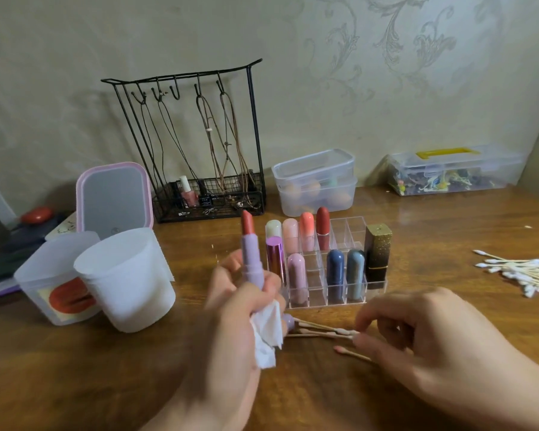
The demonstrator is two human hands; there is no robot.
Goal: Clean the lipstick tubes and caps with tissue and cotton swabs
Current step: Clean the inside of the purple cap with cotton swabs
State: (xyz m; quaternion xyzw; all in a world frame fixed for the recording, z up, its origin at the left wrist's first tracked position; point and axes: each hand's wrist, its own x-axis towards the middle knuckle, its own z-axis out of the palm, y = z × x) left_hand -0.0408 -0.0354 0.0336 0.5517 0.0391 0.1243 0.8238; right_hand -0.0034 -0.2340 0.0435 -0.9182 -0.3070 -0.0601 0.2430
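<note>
The left hand (243, 303) grips an uncapped lilac lipstick (252, 253) upright, fingers curled round the lower tube together with a crumpled tissue (266, 334). The red bullet stands exposed at 12 o'clock of the fist, in front of the organizer (339, 269). The lilac cap (288, 321) lies on the table (417, 225) just at 3 o'clock of the left hand, touching the used swabs (321, 332).

The right hand (417, 334) hovers low over those swabs with fingers loosely bent toward the stained tips. Contact appears imminent or light; whether a swab is already pinched cannot be told. One more used swab (352, 353) lies at 6 o'clock of the fingertips. The clean swabs (523, 272) lie well apart at 2 o'clock of the right hand.

Probable step: select a swab for the tube rim.

- Take a swab from the clean pile; the near ones carry pink residue and would likely smear it back.
- Pinch the stick near one end so the far tip stays free.
- Keep the tube vertical and steady; the exposed bullet is soft and marks anything it touches.
- Work the tip round the collar below the bullet, then wipe the barrel with the tissue.
- Clean the cap interior before refitting.
</note>
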